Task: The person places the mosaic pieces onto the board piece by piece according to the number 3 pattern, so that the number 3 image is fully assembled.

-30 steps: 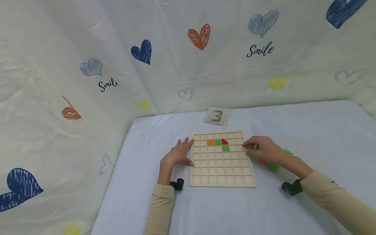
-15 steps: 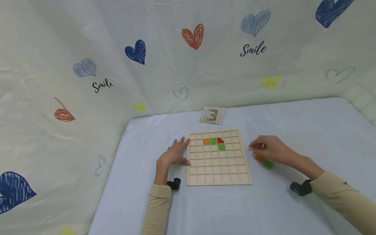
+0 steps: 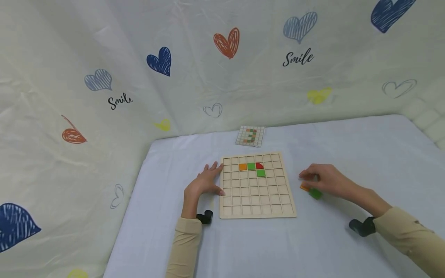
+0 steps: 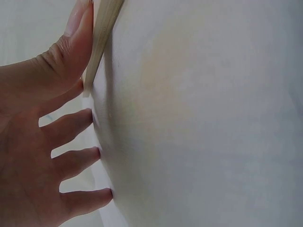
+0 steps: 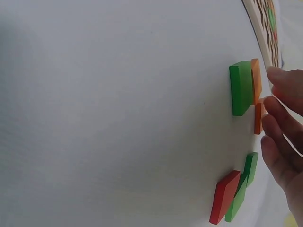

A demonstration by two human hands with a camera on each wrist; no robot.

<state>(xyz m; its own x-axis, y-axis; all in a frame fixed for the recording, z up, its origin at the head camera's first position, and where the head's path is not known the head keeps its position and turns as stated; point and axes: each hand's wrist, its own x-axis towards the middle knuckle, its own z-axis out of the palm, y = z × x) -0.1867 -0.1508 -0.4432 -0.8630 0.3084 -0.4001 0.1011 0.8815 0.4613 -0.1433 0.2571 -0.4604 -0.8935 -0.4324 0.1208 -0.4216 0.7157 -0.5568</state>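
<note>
"From the head view, where do we find the board?"

"We see the wooden grid board (image 3: 256,200) flat on the tabletop (image 3: 257,247), with a patterned card (image 3: 250,136) near the far edge. In the board's second row from its far edge sit an orange square (image 3: 242,166), a green square (image 3: 251,166) and a red quarter-round (image 3: 259,166); another green square (image 3: 260,173) lies just nearer than the red."

"And the hands?"

"The left hand (image 3: 204,182) touches the board's left edge; the right hand (image 3: 326,178) is beyond its right edge, above loose tiles (image 3: 315,193)."

"Left wrist view?"

"We see its fingers spread, grasping nothing, thumb against the board's side."

"Right wrist view?"

"Fingers loosely bent, nothing visible between them and the thumb, just beside an orange tile (image 5: 258,118). A red tile (image 5: 225,196) rests near two green tiles (image 5: 251,169); we cannot tell whether the fingertips touch anything."
</note>
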